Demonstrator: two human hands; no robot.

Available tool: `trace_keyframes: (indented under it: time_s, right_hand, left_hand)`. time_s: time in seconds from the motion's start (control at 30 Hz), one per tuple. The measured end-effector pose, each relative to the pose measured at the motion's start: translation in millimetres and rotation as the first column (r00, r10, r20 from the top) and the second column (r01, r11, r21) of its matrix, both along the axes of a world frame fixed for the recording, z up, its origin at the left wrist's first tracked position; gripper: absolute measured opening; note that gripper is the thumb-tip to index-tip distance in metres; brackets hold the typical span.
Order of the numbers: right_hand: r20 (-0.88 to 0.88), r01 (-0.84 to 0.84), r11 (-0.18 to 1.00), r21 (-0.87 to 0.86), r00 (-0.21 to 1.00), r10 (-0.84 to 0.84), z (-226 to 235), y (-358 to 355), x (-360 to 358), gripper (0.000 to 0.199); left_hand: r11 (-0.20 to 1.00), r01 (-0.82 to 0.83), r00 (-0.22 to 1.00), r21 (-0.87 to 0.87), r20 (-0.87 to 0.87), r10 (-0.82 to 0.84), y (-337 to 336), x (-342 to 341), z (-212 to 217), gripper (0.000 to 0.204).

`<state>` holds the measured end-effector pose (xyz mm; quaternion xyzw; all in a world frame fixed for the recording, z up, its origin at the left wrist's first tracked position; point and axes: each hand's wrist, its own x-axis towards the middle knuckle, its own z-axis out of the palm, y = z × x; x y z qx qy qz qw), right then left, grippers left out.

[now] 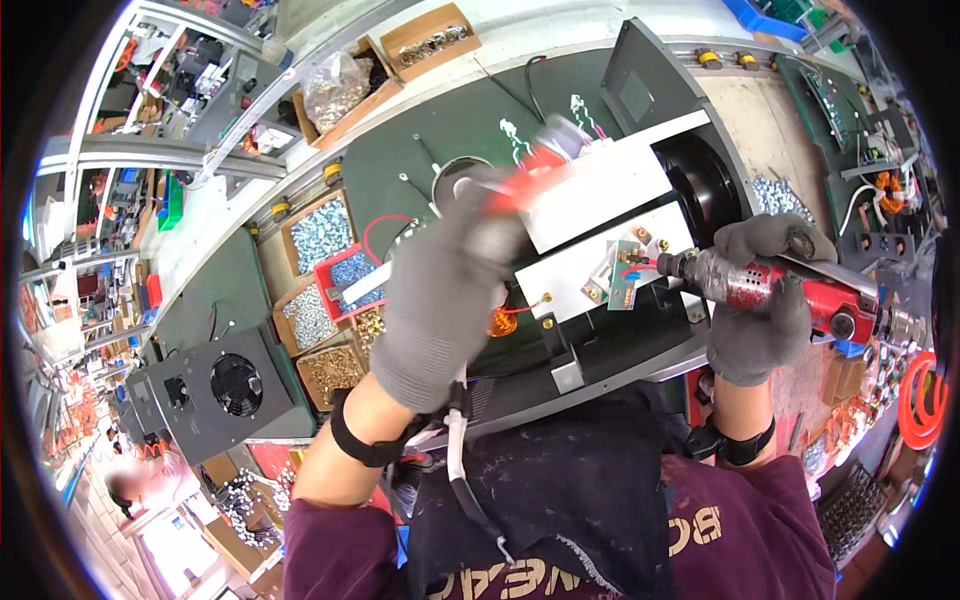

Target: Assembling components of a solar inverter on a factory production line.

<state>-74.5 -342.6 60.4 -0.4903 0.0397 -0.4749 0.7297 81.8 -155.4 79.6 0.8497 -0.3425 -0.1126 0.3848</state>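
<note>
Red driver [746, 287] at green workshop bench [385, 165]

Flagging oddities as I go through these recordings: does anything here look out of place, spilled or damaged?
The red power tool in the right hand looks scuffed: it shows pale, worn patches near its front, perhaps from ordinary use. The left hand is too motion-blurred to check.

Your gray-gloved left hand [440, 290] can pass over the dark green mat [385, 175] beyond it, but the red plastic bin [325, 296] stands to its left. From the right, the red-and-silver power driver [742, 284] bars your way to the small green circuit board [622, 288]; an upright dark gray metal panel [648, 85] blocks the far side.
</note>
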Motion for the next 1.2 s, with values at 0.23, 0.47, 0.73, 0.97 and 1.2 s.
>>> trace_keyframes:
  time_s: [0.23, 0.47, 0.73, 0.97, 1.2]
  right_hand:
    - [-0.118, 0.040, 0.999, 0.001, 0.992, -0.040, -1.1, -3.9, 0.5, 0.031]
    - [-0.059, -0.019, 0.993, 0.116, 0.998, 0.026, -9.7, -8.3, -2.1, 0.029]
    - [-0.095, 0.088, 0.993, 0.077, 0.992, -0.081, -1.0, -11.3, -12.2, 0.027]
    - [-0.265, 0.115, 0.989, -0.091, 0.955, -0.135, 8.5, 1.4, -2.2, 0.038]
    - [-0.375, 0.172, 0.924, -0.341, 0.877, -0.301, 17.0, 10.4, 15.8, 0.038]
  left_hand:
    - [0.752, 0.322, 0.824, 0.575, 0.221, -0.522, -37.5, 7.4, -4.1, 0.018]
    - [0.734, 0.431, 0.823, 0.524, 0.105, -0.559, -39.7, 12.6, -10.2, 0.017]
    - [0.765, 0.518, 0.823, 0.383, 0.020, -0.568, -42.6, 10.9, -11.1, 0.018]
    - [0.741, 0.449, 0.783, 0.500, 0.179, -0.595, -49.5, 5.9, -12.2, 0.015]
    - [0.780, 0.400, 0.708, 0.482, 0.378, -0.597, -67.8, 17.6, -29.2, 0.011]
